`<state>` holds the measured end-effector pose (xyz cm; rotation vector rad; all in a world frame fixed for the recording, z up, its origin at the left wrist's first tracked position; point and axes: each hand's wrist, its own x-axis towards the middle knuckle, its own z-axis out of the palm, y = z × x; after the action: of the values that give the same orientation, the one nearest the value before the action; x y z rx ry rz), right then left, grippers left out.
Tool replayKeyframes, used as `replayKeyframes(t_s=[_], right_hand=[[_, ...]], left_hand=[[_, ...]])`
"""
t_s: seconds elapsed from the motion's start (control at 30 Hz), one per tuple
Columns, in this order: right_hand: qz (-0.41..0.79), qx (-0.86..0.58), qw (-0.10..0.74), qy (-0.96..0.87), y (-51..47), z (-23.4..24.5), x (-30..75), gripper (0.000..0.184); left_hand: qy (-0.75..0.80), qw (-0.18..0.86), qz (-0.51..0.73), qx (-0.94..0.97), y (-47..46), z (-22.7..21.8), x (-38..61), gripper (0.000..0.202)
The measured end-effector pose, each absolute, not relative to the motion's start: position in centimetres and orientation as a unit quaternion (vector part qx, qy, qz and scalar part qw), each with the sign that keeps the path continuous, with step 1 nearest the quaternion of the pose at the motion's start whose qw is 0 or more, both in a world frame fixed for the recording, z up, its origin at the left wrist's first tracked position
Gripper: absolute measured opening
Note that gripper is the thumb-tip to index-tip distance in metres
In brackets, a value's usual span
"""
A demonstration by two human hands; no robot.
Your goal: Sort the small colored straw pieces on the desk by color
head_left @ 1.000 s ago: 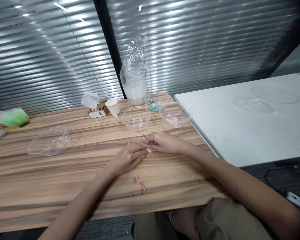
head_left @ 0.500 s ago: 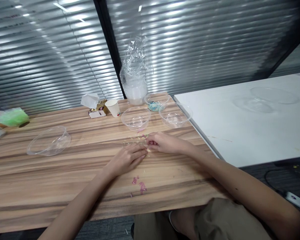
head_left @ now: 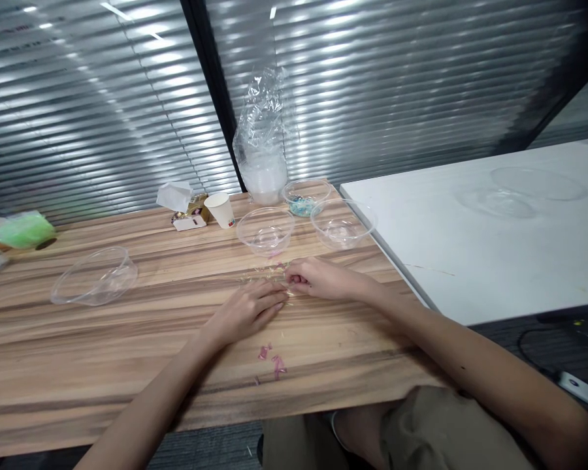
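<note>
My left hand (head_left: 247, 310) lies flat on the wooden table (head_left: 102, 339), fingers stretched toward a scatter of thin yellowish slivers (head_left: 264, 273). My right hand (head_left: 318, 277) rests just right of them with its fingers curled in a loose pinch; something pink shows between them, too small to name. A few pink bits (head_left: 272, 360) lie on the table nearer to me. Beyond the hands stand three clear plastic bowls: a middle bowl (head_left: 266, 230), a right bowl (head_left: 342, 224), and a back bowl (head_left: 306, 196) holding blue bits.
A tipped clear bowl (head_left: 94, 277) lies at the left. A paper cup (head_left: 221, 209), a small box with tissue (head_left: 183, 207) and a plastic bag of stacked bowls (head_left: 263, 150) stand at the back. A white table (head_left: 494, 241) adjoins on the right. Green stuff (head_left: 22, 230) sits far left.
The hands stay as they were; only the camera has shifted very slightly.
</note>
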<state>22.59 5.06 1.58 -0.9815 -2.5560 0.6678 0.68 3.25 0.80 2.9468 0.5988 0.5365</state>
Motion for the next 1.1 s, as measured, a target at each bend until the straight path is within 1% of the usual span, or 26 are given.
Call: replayKeyframes(t_s=[1.1], right_hand=[[0.214, -0.356, 0.149, -0.898, 4.67, 2.09, 22.28, 0.007]], left_hand=[[0.209, 0.05, 0.16, 0.963, 3.27, 0.69, 0.51, 0.026]])
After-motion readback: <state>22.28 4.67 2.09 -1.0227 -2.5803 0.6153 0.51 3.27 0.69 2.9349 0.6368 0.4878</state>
